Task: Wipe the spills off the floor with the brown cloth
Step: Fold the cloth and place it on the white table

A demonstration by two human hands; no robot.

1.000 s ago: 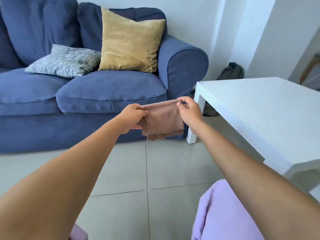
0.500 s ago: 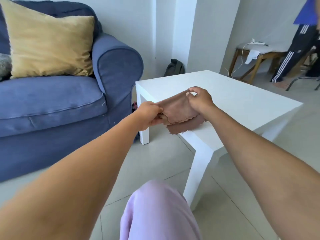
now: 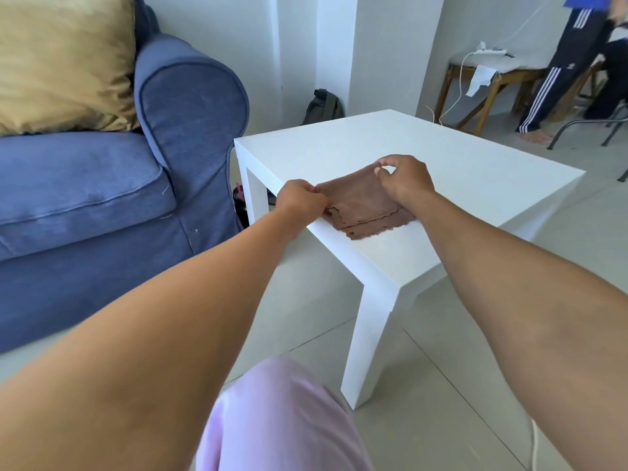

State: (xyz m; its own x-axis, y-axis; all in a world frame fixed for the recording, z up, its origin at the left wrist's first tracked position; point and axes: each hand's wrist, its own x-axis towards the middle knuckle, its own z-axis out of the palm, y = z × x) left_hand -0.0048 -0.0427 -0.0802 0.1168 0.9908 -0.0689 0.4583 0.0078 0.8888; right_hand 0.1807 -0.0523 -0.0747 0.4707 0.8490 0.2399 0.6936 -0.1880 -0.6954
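Note:
The brown cloth [image 3: 362, 205] lies folded in layers on the near left edge of the white table [image 3: 458, 171]. My left hand [image 3: 299, 200] pinches the cloth's left corner at the table's edge. My right hand [image 3: 404, 180] rests on the cloth's right side, thumb and forefinger pinching its far corner. The grey tiled floor [image 3: 424, 368] shows no spill that I can make out.
A blue sofa [image 3: 102, 185] with a yellow cushion [image 3: 61, 62] stands to the left of the table. A dark bag [image 3: 323, 107] leans by the wall. A wooden bench [image 3: 489, 79] and a standing person's legs [image 3: 550, 76] are at the far right. My knee in lilac cloth [image 3: 278, 419] is below.
My view has swung right from the sofa to the table. Both hands carried the cloth from the air down onto the table, where it now lies flat.

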